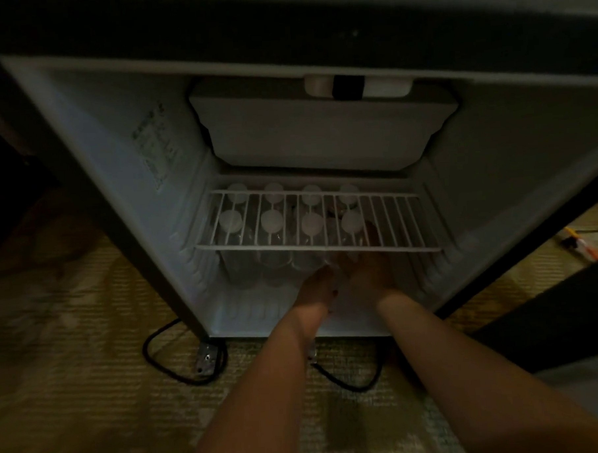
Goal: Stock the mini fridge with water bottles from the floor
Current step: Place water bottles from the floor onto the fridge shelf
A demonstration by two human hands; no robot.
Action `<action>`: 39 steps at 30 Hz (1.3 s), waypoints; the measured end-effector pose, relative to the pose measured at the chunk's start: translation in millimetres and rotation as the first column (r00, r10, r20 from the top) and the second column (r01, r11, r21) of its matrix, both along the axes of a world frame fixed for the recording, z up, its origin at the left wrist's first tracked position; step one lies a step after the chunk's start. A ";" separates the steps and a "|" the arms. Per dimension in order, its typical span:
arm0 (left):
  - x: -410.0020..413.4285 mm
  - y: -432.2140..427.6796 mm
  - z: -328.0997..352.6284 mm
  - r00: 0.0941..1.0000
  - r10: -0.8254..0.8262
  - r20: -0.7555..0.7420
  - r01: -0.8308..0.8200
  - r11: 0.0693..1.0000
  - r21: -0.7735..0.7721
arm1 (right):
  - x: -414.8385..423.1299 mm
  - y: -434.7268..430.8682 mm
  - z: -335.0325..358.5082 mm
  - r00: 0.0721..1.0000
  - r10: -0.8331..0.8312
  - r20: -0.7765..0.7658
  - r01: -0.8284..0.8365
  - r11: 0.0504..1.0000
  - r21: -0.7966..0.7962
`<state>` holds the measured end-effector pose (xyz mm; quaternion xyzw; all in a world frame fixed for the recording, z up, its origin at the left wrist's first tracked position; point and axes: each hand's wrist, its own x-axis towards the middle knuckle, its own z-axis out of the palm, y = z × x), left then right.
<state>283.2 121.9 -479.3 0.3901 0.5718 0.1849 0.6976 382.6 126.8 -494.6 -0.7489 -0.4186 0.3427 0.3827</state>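
Note:
The mini fridge (158,184) stands open in dim light. Under its white wire shelf (319,244) stand several clear water bottles (272,224) in two rows, their white caps showing through the wires. Both my arms reach in below the shelf. My right hand (369,269) wraps the right side of the front right bottle (351,221), with its fingers rising behind the wires. My left hand (315,289) lies with straight fingers against the bottles' lower part, just left of the right hand. The fingertips of both hands are hard to make out.
A closed freezer box (321,133) fills the fridge's top. The shelf's right part (400,222) has nothing beneath it. A black cable (166,365) loops on the carpet by the fridge's feet. The dark door (551,311) stands open at right, and small orange-and-white items (579,245) lie beyond it.

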 end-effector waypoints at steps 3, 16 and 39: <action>-12.6 -5.4 -2.7 0.979 -0.123 -0.160 0.136 0.988 0.071 | 2.3 -4.8 1.0 0.995 0.027 0.096 -0.013 0.990 -0.141; -104.5 -48.8 94.6 0.441 -0.516 -0.734 0.745 0.667 -0.021 | -45.6 -79.4 88.9 0.902 0.365 0.230 -0.301 0.914 -0.272; -399.3 -228.8 264.5 0.304 -0.178 -0.936 0.643 0.763 0.064 | -350.5 -194.2 294.7 0.194 0.848 0.493 -0.830 0.410 -0.378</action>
